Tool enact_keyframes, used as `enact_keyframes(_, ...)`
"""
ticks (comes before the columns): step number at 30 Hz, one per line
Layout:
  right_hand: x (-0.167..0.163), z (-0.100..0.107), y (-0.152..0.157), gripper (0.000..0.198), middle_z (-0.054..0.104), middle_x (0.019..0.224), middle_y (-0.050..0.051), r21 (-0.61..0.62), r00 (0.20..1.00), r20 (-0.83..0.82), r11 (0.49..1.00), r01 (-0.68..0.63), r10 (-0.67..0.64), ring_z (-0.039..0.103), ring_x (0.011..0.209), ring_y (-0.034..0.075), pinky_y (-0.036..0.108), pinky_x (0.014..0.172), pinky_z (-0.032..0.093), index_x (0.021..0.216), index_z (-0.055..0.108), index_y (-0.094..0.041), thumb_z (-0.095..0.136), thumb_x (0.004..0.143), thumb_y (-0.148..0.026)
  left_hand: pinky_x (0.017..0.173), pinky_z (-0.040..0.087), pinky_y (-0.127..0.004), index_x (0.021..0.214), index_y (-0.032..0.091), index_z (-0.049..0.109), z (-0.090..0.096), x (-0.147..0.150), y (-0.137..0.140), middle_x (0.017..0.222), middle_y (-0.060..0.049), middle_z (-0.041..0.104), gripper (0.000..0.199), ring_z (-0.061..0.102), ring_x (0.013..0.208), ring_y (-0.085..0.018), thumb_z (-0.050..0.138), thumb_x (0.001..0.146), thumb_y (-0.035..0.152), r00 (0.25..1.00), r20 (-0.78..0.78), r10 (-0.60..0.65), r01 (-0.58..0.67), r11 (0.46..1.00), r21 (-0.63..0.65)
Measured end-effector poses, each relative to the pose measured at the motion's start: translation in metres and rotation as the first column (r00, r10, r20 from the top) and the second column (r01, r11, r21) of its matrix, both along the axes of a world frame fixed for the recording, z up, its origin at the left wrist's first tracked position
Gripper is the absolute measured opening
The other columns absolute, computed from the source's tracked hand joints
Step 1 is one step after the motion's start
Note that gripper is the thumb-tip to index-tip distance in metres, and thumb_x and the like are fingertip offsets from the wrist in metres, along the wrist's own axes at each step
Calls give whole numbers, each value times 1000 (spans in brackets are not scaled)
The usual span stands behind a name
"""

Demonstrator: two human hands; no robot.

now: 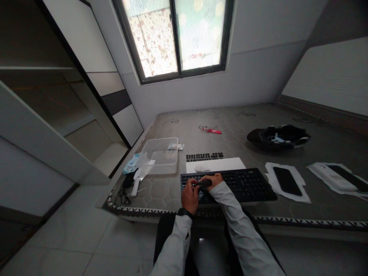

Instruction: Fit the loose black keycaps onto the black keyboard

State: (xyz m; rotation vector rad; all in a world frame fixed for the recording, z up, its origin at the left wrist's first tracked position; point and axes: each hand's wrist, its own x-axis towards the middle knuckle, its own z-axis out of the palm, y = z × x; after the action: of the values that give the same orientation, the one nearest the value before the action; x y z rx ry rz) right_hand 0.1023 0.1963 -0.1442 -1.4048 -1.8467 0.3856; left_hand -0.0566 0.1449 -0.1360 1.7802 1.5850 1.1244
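Observation:
A black keyboard lies near the front edge of the mattress. Over its left end, my right hand is closed around a short dark tool whose kind I cannot make out. My left hand is at the tool's left end, its fingers pinched together over the keys. Whatever is between those fingertips is too small to tell. Behind the keyboard lies a white sheet with a crumpled white wipe on it. Loose black keycaps stand in rows just beyond.
To the left are a clear plastic box, a blue packet and a dark cable. A red wrapper lies farther back. On the right are a black cap and a phone on white paper, with another phone beyond.

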Motion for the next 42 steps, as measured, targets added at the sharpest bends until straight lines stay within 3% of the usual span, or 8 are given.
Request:
enact_keyframes(7,3,-9,3,21,77,67,0,-84,995,97,996,26,-18,67,65,22,42,82,37,72,77,-31,69,56,-22,86,48,-31,102,22,62,6,0,-2,102,-3,67,19,63,95,-17,44,95,23,999,-10,-37,38,996,85)
enact_keyframes(12,2,-12,3,22,77,67,1,-94,992,122,995,29,-18,65,61,23,42,77,39,69,78,-31,73,53,-15,92,49,-32,113,24,62,8,0,-1,107,-3,68,26,63,102,-17,45,94,21,999,37,-35,32,996,87)
enact_keyframes(19,1,-24,4,20,69,53,-3,-16,996,81,999,32,-30,57,54,18,39,73,42,62,76,-32,75,53,-14,82,51,-29,122,26,58,8,1,-3,108,-1,70,40,63,79,-13,54,85,13,999,51,-13,13,1000,11)
enact_keyframes(26,7,-17,2,19,73,61,-1,-85,986,167,996,-8,22,61,57,20,40,74,41,69,77,-30,75,57,-15,79,50,-29,121,26,58,9,2,-4,110,0,72,37,63,75,-12,57,86,17,999,51,-9,9,1000,7)
enact_keyframes(30,18,-12,-2,10,76,70,1,16,987,159,1000,17,-19,67,65,21,38,78,40,75,76,-29,67,73,-27,80,51,-30,120,26,59,8,2,-4,110,0,72,33,64,76,-13,60,87,24,998,60,-4,3,1000,18)
enact_keyframes(34,28,-8,-7,31,76,75,4,97,991,88,991,91,-99,68,71,21,32,71,42,75,73,-25,51,91,-40,79,51,-29,120,27,59,8,3,-4,110,0,72,33,64,75,-13,60,87,24,998,64,-8,6,1000,29)
enact_keyframes(37,33,-5,-9,37,74,73,5,147,983,84,978,148,-161,67,70,21,30,67,42,75,73,-24,48,94,-45,82,51,-30,119,26,60,9,3,-4,111,-1,72,31,64,78,-13,59,88,23,997,69,-17,15,999,35)
enact_keyframes(42,38,-6,-10,41,73,69,5,261,955,221,956,136,-196,64,67,19,30,69,38,73,74,-22,48,96,-43,86,49,-33,112,24,66,15,0,-3,112,-4,71,24,64,87,-17,57,90,29,991,122,-51,49,999,20)
